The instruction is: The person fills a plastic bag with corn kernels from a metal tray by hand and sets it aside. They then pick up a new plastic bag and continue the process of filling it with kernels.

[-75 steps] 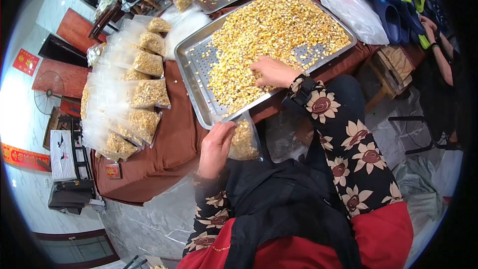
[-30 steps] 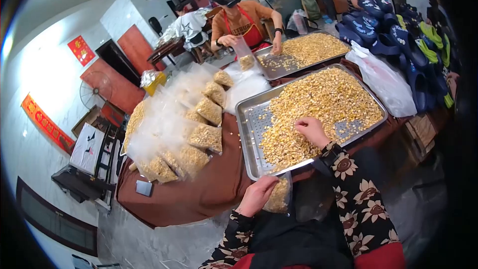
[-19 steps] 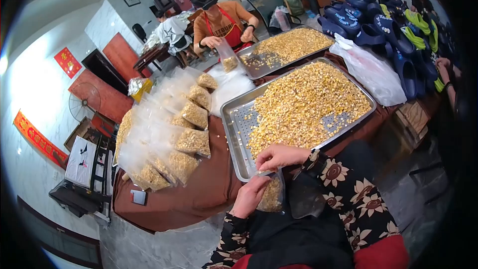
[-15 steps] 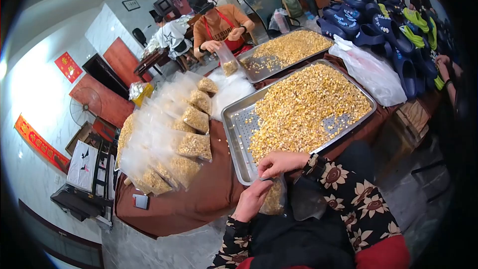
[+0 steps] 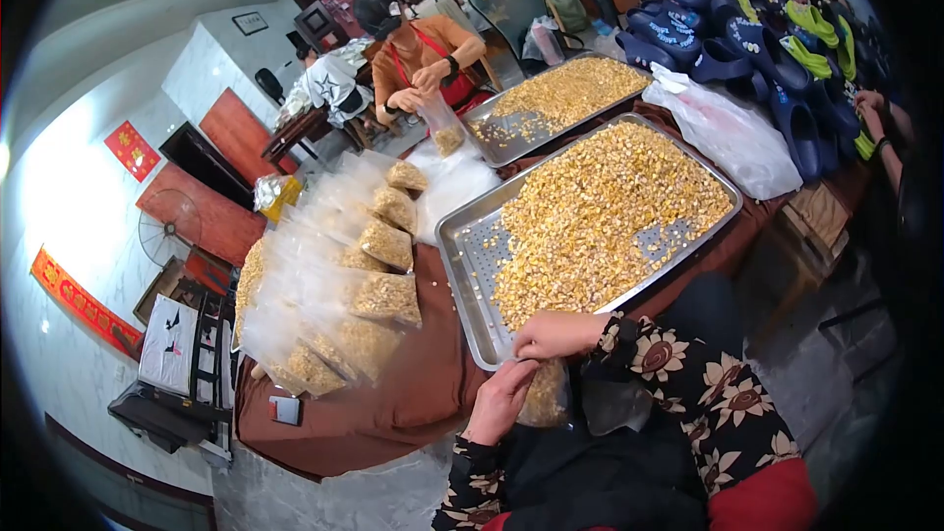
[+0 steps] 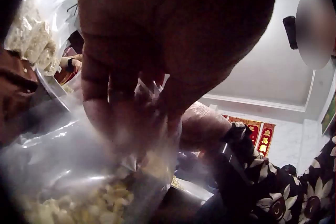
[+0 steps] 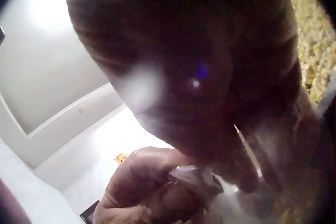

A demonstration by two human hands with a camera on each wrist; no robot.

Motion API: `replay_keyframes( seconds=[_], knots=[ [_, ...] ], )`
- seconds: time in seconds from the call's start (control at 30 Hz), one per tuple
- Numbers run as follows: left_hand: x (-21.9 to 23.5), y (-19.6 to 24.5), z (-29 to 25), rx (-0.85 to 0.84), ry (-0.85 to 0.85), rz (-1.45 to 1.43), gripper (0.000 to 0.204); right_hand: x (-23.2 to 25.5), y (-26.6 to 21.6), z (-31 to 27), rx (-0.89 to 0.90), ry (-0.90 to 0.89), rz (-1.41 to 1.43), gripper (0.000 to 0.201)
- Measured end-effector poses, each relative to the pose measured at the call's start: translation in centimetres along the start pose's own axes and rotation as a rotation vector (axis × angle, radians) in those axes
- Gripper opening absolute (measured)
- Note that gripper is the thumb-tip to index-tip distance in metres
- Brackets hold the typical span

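Observation:
In front of the near tray's corner, a clear plastic bag with dried corn kernels in its lower part hangs beneath both hands. My left hand pinches the top of the bag from the left. From the right, my right hand has its thumb and fingers curled on the bag's mouth, right against the left fingertips. The left wrist view shows the clear bag bulging with kernels below the fingers. Crumpled plastic shows between the two hands in the right wrist view. Beside them, a metal tray holds heaped corn kernels.
Several filled bags lie in rows on the brown cloth at left. A second corn tray stands behind, where another person handles a bag. A white plastic bag and piled clogs are at right.
My right hand has left the corn heap and come to the bag's mouth beside my left hand. The head view has tilted up. The other person has brought both hands together at their bag.

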State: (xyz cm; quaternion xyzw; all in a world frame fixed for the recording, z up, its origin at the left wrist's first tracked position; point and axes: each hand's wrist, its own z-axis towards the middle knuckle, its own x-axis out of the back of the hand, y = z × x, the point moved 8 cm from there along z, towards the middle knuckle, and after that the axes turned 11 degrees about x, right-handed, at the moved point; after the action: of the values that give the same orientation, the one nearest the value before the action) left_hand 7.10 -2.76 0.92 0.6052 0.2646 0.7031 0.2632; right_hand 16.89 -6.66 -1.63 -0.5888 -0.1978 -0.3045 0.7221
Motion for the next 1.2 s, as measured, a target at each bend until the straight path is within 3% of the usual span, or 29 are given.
replay_keyframes(
  seconds=[0.03, 0.17, 0.23, 0.33, 0.47, 0.57, 0.67, 0.7, 0.87, 0.93, 1.0, 1.1, 1.13, 1.2],
  knots=[
    [0.2, 0.0, 0.0, 0.010, 0.006, -0.007, 0.018, 1.4, -0.3, -0.1, 0.048, 0.174, 0.011, 0.024],
    [0.3, -0.5, -0.1, 0.039, 0.003, -0.019, 0.017, 4.3, 3.3, -1.4, -0.071, 0.371, -0.008, 0.030],
    [0.4, -0.2, -0.1, 0.032, 0.001, -0.020, 0.016, 6.0, 5.4, -3.3, -0.261, 0.397, -0.606, 0.036],
    [0.5, -0.2, -0.1, 0.026, 0.007, -0.023, 0.015, 5.8, 5.7, -5.1, -0.299, 0.470, -0.773, 0.039],
    [0.4, -0.3, 0.0, 0.063, 0.001, -0.037, 0.015, 5.2, 6.2, -4.3, -0.343, 0.354, -0.702, 0.033],
    [0.1, -0.4, 0.0, 0.040, 0.012, -0.038, 0.018, 5.2, 7.0, -4.1, -0.279, 0.509, -0.538, 0.011],
    [0.3, -0.3, -0.1, 0.057, 0.018, -0.023, 0.017, 5.9, 7.5, -4.0, -0.206, 0.596, -0.542, 0.008],
    [0.3, -0.3, -0.3, 0.057, 0.014, -0.023, 0.017, 6.6, 6.5, -4.3, -0.163, 0.677, -0.578, 0.009],
    [0.5, -0.4, -0.2, 0.034, 0.028, -0.041, 0.018, 7.7, 8.7, -5.1, -0.276, 0.654, -0.549, 0.011],
    [0.1, -0.8, -0.1, 0.034, -0.006, -0.029, 0.017, 8.6, 7.6, -5.7, -0.195, 0.834, -0.515, 0.013],
    [0.1, -1.0, 0.0, 0.075, -0.003, -0.062, 0.018, 8.8, 7.8, -5.6, -0.236, 0.818, -0.522, 0.017],
    [-0.1, -0.9, 0.1, 0.069, -0.014, -0.042, 0.018, 8.7, 9.6, -5.6, -0.243, 0.930, -0.096, 0.019],
    [-0.1, -0.7, 0.2, 0.053, -0.008, -0.028, 0.018, 8.7, 9.8, -5.6, -0.249, 0.934, -0.105, 0.019],
    [-0.1, -0.7, 0.2, 0.049, -0.017, -0.052, 0.018, 4.9, 11.7, -4.3, -0.279, 1.010, 1.298, 0.015]
  ],
)
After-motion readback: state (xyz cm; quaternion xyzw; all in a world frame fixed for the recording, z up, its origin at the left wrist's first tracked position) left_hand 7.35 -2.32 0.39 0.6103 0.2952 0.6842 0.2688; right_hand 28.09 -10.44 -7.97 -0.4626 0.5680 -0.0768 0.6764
